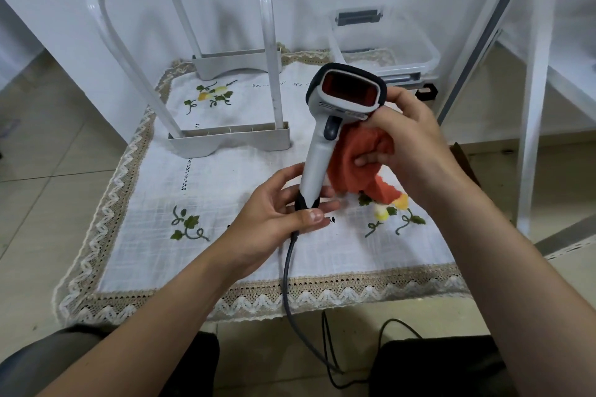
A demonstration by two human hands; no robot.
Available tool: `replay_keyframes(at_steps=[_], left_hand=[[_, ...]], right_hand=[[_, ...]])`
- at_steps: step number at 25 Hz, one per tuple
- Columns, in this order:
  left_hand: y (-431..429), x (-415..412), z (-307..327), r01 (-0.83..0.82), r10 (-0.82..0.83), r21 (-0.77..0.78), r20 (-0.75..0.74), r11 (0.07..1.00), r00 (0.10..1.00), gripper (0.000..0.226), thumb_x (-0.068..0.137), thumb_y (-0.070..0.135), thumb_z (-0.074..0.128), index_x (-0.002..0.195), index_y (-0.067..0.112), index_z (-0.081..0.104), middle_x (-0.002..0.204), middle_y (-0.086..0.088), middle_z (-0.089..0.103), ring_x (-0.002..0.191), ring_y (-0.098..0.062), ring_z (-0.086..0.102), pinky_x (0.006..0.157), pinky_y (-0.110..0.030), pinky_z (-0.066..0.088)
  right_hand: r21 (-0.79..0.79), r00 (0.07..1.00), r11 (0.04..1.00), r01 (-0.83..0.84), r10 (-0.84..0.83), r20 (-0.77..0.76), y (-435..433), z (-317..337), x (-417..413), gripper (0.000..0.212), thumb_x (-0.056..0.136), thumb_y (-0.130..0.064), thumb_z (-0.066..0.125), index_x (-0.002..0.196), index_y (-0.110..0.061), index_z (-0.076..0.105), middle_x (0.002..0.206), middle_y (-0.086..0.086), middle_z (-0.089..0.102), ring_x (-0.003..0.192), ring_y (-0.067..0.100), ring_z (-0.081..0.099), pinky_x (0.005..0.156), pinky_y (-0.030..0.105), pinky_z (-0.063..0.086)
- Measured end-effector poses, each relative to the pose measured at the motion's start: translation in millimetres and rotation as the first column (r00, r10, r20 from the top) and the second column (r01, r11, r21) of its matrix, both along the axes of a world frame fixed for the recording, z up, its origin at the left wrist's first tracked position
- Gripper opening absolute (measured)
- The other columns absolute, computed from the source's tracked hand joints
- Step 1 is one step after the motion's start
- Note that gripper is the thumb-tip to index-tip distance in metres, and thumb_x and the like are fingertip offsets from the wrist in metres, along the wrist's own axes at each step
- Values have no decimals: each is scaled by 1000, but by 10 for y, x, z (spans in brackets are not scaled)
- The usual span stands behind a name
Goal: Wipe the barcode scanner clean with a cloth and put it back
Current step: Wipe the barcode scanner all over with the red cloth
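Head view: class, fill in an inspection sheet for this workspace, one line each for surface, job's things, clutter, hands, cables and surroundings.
Surface: white embroidered tablecloth with a lace edge.
Job's things: barcode scanner held upright, window towards the camera; orange cloth against its handle, below the head.
Clutter: white plastic stand and clear plastic box at the far side.
Hands: left hand grips the scanner's base; right hand holds the cloth bunched in its fingers.
Cables: scanner cable runs off the near edge; thin black cable lies on the floor.
Surroundings: tiled floor; white furniture leg at right.
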State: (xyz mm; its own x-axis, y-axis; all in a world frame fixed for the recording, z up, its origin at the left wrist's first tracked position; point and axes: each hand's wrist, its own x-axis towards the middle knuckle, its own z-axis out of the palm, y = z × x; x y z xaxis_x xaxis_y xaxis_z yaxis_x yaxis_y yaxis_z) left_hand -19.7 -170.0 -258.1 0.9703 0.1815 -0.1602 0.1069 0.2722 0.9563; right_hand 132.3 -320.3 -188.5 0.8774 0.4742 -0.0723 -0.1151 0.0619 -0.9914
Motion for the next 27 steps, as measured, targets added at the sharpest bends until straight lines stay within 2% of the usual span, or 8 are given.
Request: replay_keyframes(at_steps=[3, 5, 8, 11, 14, 18, 23, 27], left_hand=[[25, -2, 26, 81, -81, 2, 9, 997, 997, 81, 89, -14, 65, 154, 26, 39, 120, -20, 69, 117, -43, 69, 99, -53, 56], [30, 3, 39, 99, -100, 41, 4, 994, 995, 81, 91, -19, 62, 152, 28, 39, 117, -19, 66, 114, -43, 70, 91, -51, 59], [22, 0, 89, 72, -73, 98, 3, 993, 997, 70, 89, -12, 68, 144, 23, 44, 128, -20, 60, 109, -38, 73, 75, -44, 60], [-10, -18, 147, 46, -45, 116, -16, 992, 999, 48, 92, 9, 73, 134, 17, 53, 126, -12, 62, 106, -33, 74, 67, -44, 58], [-66, -33, 232, 5, 0, 97, -48, 995, 999, 37, 94, 31, 68, 126, 15, 60, 114, -3, 70, 99, -31, 74, 69, -52, 62], [-128, -13, 375, -123, 138, 172, -81, 977, 987, 51, 86, 53, 60, 118, 14, 67, 112, -7, 76, 88, -30, 77, 72, -66, 61], [-145, 36, 428, -219, 242, 205, -95, 954, 966, 36, 93, 45, 65, 121, 24, 64, 114, -4, 77, 87, -31, 79, 72, -68, 60], [-124, 75, 430, -248, 272, 208, -100, 946, 957, 24, 97, 37, 67, 117, 22, 67, 108, -4, 79, 87, -33, 79, 82, -68, 59]], right_hand=[[128, 984, 976, -174, 177, -14, -58, -14, 80, 56, 73, -15, 66, 128, -22, 58, 104, 17, 66, 84, 32, 64, 63, 40, 56], [92, 968, 964, -249, 244, 65, -69, -34, 95, 60, 73, -25, 74, 131, -26, 58, 110, 14, 68, 86, 26, 67, 65, 41, 55], [8, 960, 972, -235, 231, 156, -34, -50, 30, 49, 80, -30, 78, 126, -24, 64, 107, 14, 72, 84, 22, 69, 64, 36, 54], [1, 967, 979, -206, 204, 154, 5, -56, -34, 39, 80, -30, 76, 118, -22, 70, 96, -2, 76, 83, 16, 70, 62, 29, 53], [-39, 960, 979, -198, 202, 193, 41, -79, -75, 39, 79, -30, 80, 116, -21, 72, 102, 1, 78, 87, 14, 72, 67, 29, 54], [-36, 959, 984, -173, 177, 222, 74, -55, -146, 42, 78, -30, 83, 117, -18, 71, 105, 6, 78, 87, 18, 73, 67, 36, 58], [-40, 954, 990, -134, 140, 266, 88, -54, -157, 41, 79, -28, 86, 116, -17, 72, 105, 6, 78, 99, 27, 74, 78, 45, 61], [-21, 949, 990, -141, 141, 282, 92, -74, -149, 48, 76, -32, 88, 117, -16, 71, 108, 5, 78, 103, 20, 74, 85, 35, 61]])
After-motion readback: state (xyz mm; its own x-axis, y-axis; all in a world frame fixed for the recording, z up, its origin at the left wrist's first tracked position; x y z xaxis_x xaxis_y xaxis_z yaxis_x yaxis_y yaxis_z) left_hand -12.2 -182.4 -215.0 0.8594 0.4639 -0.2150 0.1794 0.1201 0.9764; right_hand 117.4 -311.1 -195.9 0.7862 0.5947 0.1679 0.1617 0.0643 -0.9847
